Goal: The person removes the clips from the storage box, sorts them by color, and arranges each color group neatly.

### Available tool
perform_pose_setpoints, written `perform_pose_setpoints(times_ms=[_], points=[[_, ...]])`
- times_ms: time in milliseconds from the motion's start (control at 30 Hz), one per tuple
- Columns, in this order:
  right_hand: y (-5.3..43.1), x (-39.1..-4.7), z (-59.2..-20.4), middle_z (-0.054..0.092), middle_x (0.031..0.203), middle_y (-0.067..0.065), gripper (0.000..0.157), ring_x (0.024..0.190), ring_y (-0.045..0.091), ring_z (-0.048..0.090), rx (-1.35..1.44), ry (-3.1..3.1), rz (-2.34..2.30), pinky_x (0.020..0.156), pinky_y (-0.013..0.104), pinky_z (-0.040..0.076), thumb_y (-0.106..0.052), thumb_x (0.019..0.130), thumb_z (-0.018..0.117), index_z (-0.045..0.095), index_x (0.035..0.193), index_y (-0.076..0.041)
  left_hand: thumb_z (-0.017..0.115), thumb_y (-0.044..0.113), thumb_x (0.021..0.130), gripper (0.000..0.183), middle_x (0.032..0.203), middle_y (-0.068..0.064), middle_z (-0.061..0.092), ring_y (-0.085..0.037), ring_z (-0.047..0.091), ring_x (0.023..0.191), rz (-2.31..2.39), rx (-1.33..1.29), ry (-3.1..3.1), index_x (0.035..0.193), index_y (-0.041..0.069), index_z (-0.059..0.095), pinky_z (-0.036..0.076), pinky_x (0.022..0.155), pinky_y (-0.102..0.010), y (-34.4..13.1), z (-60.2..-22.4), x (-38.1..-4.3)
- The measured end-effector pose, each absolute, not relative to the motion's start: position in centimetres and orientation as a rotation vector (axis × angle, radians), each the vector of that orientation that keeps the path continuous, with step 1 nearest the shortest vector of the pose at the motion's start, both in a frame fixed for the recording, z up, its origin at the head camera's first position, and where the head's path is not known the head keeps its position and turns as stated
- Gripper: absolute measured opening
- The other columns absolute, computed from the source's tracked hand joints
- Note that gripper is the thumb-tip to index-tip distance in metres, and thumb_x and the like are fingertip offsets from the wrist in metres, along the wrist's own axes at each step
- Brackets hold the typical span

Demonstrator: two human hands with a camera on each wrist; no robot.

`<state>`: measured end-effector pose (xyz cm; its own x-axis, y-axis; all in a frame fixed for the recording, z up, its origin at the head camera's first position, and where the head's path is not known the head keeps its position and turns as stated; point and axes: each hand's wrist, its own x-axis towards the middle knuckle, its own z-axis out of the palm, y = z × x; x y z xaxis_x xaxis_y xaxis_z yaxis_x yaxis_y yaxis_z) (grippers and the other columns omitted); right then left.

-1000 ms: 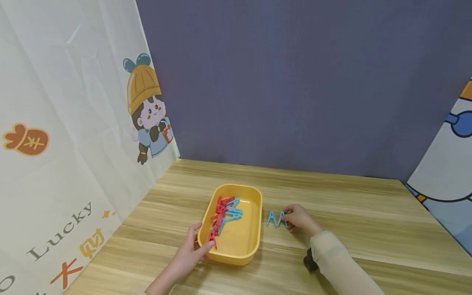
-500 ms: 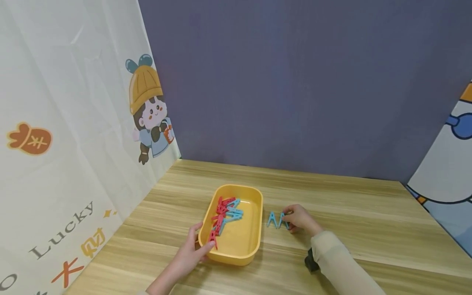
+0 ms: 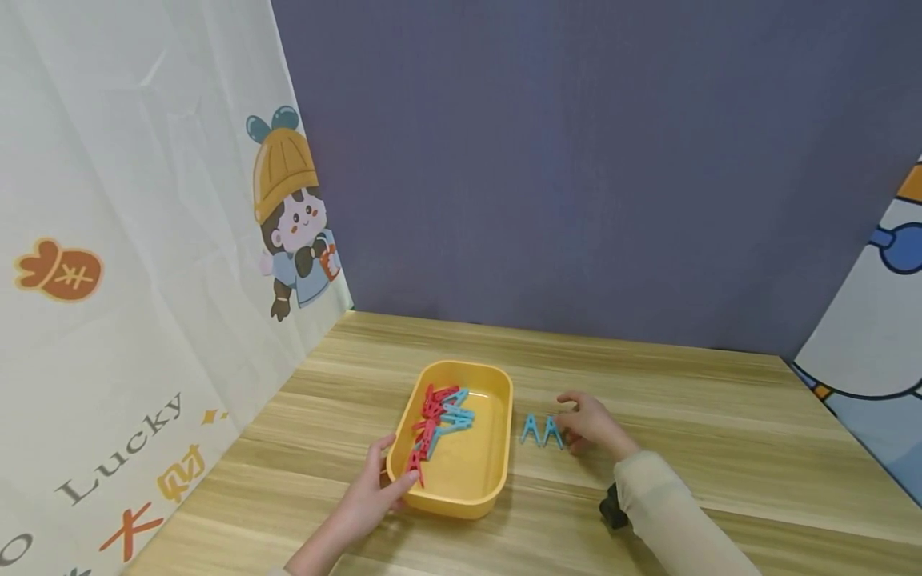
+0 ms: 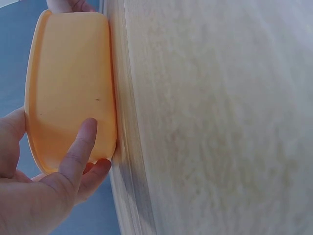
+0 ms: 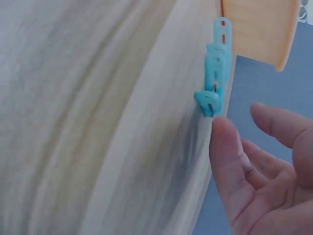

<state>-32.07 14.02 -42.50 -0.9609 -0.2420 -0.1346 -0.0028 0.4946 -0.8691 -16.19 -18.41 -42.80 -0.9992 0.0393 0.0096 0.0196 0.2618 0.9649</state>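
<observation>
My left hand (image 3: 370, 494) grips the near-left corner of a yellow plastic basin (image 3: 455, 507), thumb over the rim. In the left wrist view its fingers (image 4: 73, 161) lie against the basin's outer wall. Red clothespins (image 3: 430, 410) and blue clothespins (image 3: 457, 414) are heaped along the basin's left side. To the right of the basin, two blue clothespins (image 3: 531, 429) stand side by side on the table, legs down. Right beside the nearer one is my right hand (image 3: 592, 426), empty, its thumb and forefinger spread apart; in the right wrist view the thumb tip appears close by the clothespin (image 5: 210, 100).
The wood-grain table (image 3: 691, 416) meets a dark blue-grey panel (image 3: 562, 176) at the back. A white printed sheet (image 3: 166, 208) borders it on the left, and another printed panel (image 3: 871, 320) on the right. A black device (image 3: 614, 509) sits at my right wrist.
My right hand has let go of the blue clothespin and drawn back slightly to the right, fingers parting. That clothespin stays standing. The left hand and basin keep their place.
</observation>
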Motion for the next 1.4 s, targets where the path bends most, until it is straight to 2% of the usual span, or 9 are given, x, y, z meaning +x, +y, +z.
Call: perform_pose_setpoints(times_ms=[200, 367, 733, 1067, 1400], points=[[13.8, -32.4, -41.9, 0.055, 0.076, 0.016, 0.047, 0.049, 0.020, 0.053, -0.278, 2.562, -1.447, 0.046, 0.036, 0.051, -0.008, 0.088, 0.057, 0.039, 0.129, 0.009, 0.060, 0.021, 0.090, 0.071, 0.122, -0.035, 0.044, -0.023, 0.058, 0.084, 1.919, 0.061, 2.473, 0.141, 0.000, 0.016, 0.053, 0.063, -0.037, -18.4, -42.9, -16.1], [13.5, -32.4, -41.3, 0.054, 0.081, 0.019, 0.047, 0.049, 0.020, 0.052, -0.311, 2.561, -1.497, 0.045, 0.038, 0.050, -0.011, 0.091, 0.056, 0.037, 0.130, 0.008, 0.061, 0.020, 0.090, 0.071, 0.121, -0.035, 0.044, -0.024, 0.058, 0.085, 1.922, 0.060, 2.475, 0.141, 0.000, 0.016, 0.054, 0.063, -0.037, -18.4, -43.1, -16.1], [12.3, -32.2, -40.1, 0.054, 0.085, 0.019, 0.046, 0.059, 0.020, 0.054, -0.354, 2.569, -1.551, 0.053, 0.039, 0.052, -0.012, 0.092, 0.054, 0.038, 0.131, 0.007, 0.061, 0.023, 0.090, 0.071, 0.122, -0.035, 0.043, -0.026, 0.058, 0.090, 1.905, 0.070, 2.483, 0.140, 0.001, 0.016, 0.054, 0.064, -0.036, -18.4, -42.9, -16.1], [10.9, -31.5, -38.7, 0.054, 0.095, 0.016, 0.047, 0.075, 0.035, 0.059, -0.429, 2.600, -1.563, 0.057, 0.041, 0.054, -0.015, 0.093, 0.055, 0.038, 0.133, 0.003, 0.060, 0.023, 0.091, 0.067, 0.122, -0.033, 0.044, -0.023, 0.058, 0.083, 1.904, 0.065, 2.480, 0.140, 0.003, 0.018, 0.053, 0.064, -0.035, -18.5, -43.1, -16.3], [9.5, -31.3, -38.2, 0.051, 0.098, 0.017, 0.046, 0.070, 0.024, 0.058, -0.447, 2.556, -1.625, 0.058, 0.043, 0.054, -0.013, 0.093, 0.056, 0.038, 0.133, 0.001, 0.060, 0.021, 0.090, 0.068, 0.122, -0.035, 0.044, -0.027, 0.058, 0.090, 1.907, 0.077, 2.495, 0.140, 0.002, 0.018, 0.054, 0.063, -0.035, -18.4, -43.2, -16.3]])
